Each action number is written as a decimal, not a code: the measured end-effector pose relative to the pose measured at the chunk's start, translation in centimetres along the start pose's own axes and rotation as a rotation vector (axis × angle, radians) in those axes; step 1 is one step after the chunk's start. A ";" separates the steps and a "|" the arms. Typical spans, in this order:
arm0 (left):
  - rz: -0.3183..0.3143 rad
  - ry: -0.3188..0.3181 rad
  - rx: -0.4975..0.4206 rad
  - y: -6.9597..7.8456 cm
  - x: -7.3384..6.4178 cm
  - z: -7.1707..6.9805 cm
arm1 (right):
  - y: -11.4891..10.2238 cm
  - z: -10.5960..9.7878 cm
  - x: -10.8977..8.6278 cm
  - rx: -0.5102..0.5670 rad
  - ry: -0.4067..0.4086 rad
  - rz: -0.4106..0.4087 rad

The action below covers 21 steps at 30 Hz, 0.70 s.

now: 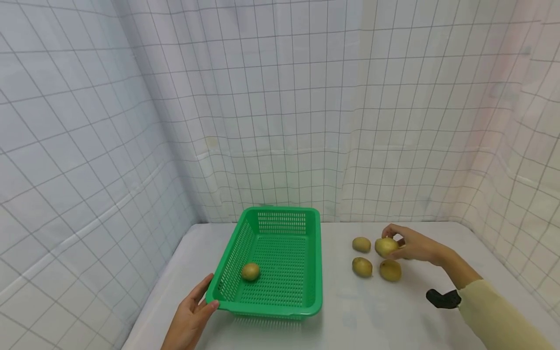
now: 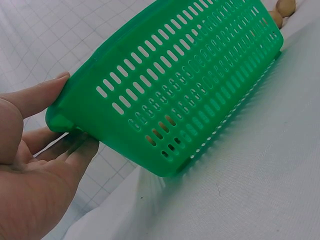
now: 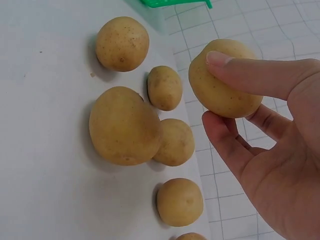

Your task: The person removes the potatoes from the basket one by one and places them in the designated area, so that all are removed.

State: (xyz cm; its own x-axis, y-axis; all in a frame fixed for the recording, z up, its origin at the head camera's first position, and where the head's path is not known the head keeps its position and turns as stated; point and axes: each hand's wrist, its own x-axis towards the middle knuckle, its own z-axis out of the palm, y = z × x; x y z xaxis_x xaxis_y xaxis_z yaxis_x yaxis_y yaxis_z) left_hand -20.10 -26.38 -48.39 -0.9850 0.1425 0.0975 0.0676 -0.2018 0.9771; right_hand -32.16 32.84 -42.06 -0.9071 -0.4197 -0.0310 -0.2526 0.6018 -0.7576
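My left hand (image 1: 189, 318) grips the near left corner of a green plastic basket (image 1: 271, 308). In the left wrist view its thumb lies on the rim and the other fingers are below it. One potato (image 1: 251, 271) rests inside the basket, toward the left side. Over on the right, my right hand (image 1: 417, 247) pinches a potato (image 3: 222, 82) between thumb and fingers. The right wrist view shows this potato raised above the table. Several loose potatoes (image 3: 125, 125) lie close by on the white surface, one partly behind the hand in the head view.
A white table (image 1: 350, 316) bears the basket and potatoes. White sheets with a grid of lines hang as walls (image 1: 284, 121) behind and at both sides. A black strap end (image 1: 443, 298) sticks out beside the right sleeve (image 1: 498, 316).
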 end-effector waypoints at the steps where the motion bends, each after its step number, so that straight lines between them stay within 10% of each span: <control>1: -0.001 -0.001 0.000 0.0 0.0 0.0 | 0.2 -0.1 -0.2 0.000 0.002 0.000; 21: 0.002 -0.009 -0.008 0.0 0.0 0.0 | 5.8 -0.4 -4.1 0.031 0.049 -0.003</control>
State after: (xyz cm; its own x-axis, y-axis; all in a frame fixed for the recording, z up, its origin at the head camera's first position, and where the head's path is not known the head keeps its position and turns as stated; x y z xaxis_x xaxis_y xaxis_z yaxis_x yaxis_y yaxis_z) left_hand -20.14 -26.36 -48.37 -0.9835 0.1505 0.1007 0.0677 -0.2102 0.9753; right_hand -30.06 38.25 -46.05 -0.9218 -0.3876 0.0025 -0.2456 0.5792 -0.7773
